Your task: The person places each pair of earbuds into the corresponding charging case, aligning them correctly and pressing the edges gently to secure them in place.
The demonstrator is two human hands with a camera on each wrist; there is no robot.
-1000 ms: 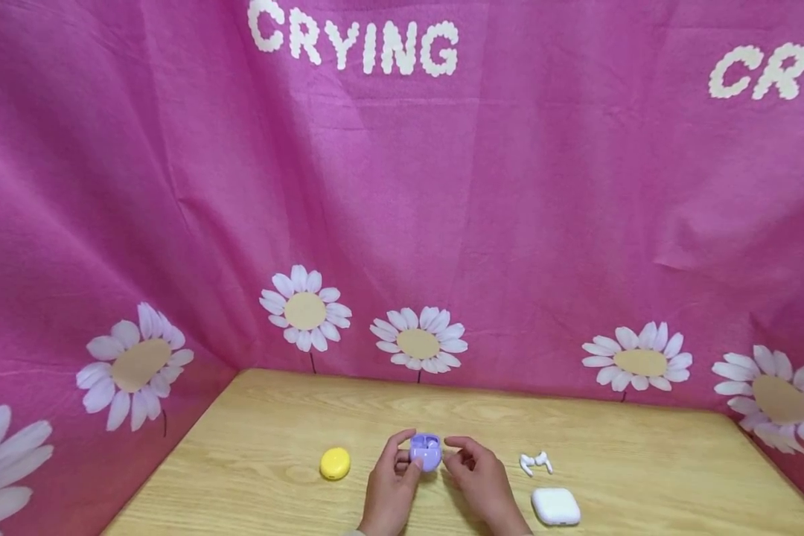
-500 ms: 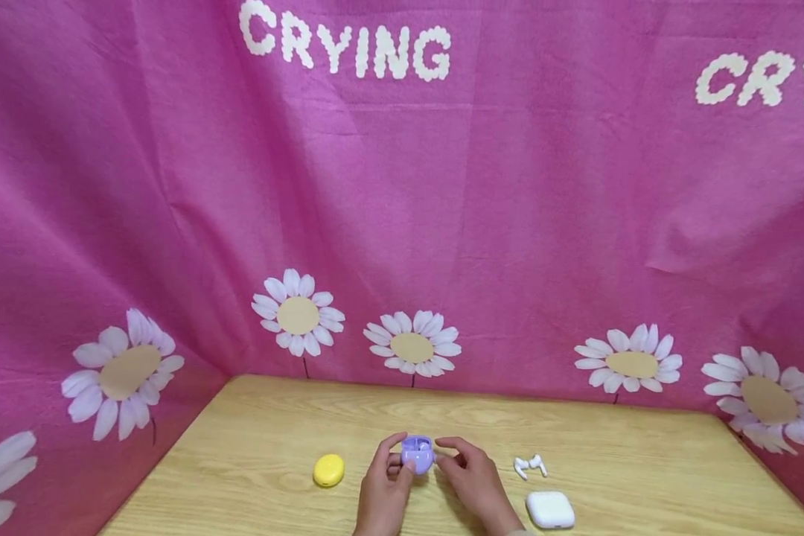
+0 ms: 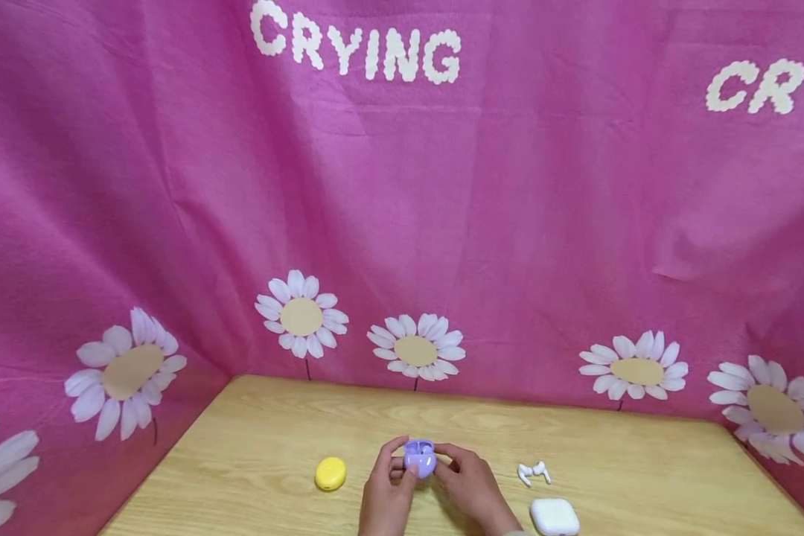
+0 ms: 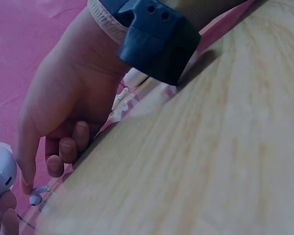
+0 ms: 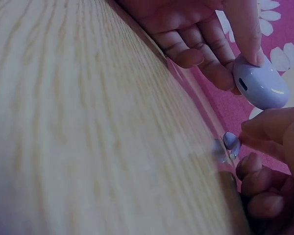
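Observation:
My left hand [image 3: 390, 476] grips a glossy purple earbud case [image 3: 421, 463], its thumb across the front and its index finger curled over the far side. The lid is raised, showing the recesses. From the right, my right hand [image 3: 470, 480] reaches to the case, fingertips right at its side. In the right wrist view, a small purple earbud [image 5: 230, 142] shows at my right fingertips, below the case; the pinch itself is partly hidden. The left wrist view shows the earbud [image 4: 36, 198] against one right fingertip, the other right fingers curled.
On the wooden table [image 3: 275, 417], a round yellow case [image 3: 330, 473] lies to the left. Two white earbuds [image 3: 533, 472] lie to the right, with a closed white case [image 3: 554, 516] nearer me. A pink flowered cloth [image 3: 509, 246] hangs behind and at the sides.
My right hand has closed in on the case, its fingertips now overlapping the case's right side. The left hand keeps its hold. The head view has shifted slightly.

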